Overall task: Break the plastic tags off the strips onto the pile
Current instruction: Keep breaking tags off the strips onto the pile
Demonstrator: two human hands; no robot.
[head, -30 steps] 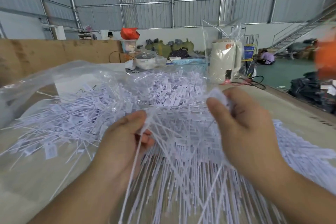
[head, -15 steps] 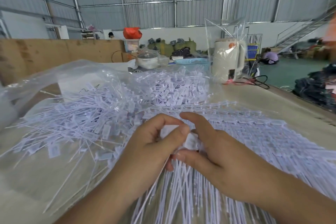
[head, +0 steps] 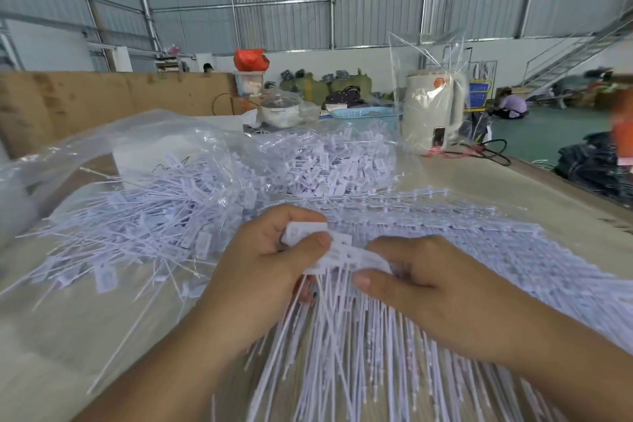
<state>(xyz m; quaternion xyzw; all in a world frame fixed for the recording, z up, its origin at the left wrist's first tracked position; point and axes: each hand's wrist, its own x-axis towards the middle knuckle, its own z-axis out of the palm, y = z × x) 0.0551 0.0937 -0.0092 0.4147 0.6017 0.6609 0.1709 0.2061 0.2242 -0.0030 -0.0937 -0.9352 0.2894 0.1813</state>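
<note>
A strip of white plastic tags [head: 346, 255] sits between my two hands, its thin tails hanging toward me. My left hand [head: 270, 267] pinches the strip's left end with thumb and fingers. My right hand [head: 421, 281] grips the right end, thumb underneath. A big pile of loose white tags [head: 178, 216] spreads over the table to the left and ahead. More unbroken strips [head: 479, 243] lie in rows to the right and under my hands.
A clear plastic bag [head: 113, 140] lies behind the pile. A cream kettle [head: 431, 110] wrapped in plastic stands at the back right with a black cord [head: 489, 151]. A pot [head: 281, 110] and blue basket [head: 363, 112] stand behind. The table edge [head: 565, 188] runs along the right.
My hands came down from a raised, spread position and met over the strips. They now hold a tag strip between them, slightly further apart than half a second ago.
</note>
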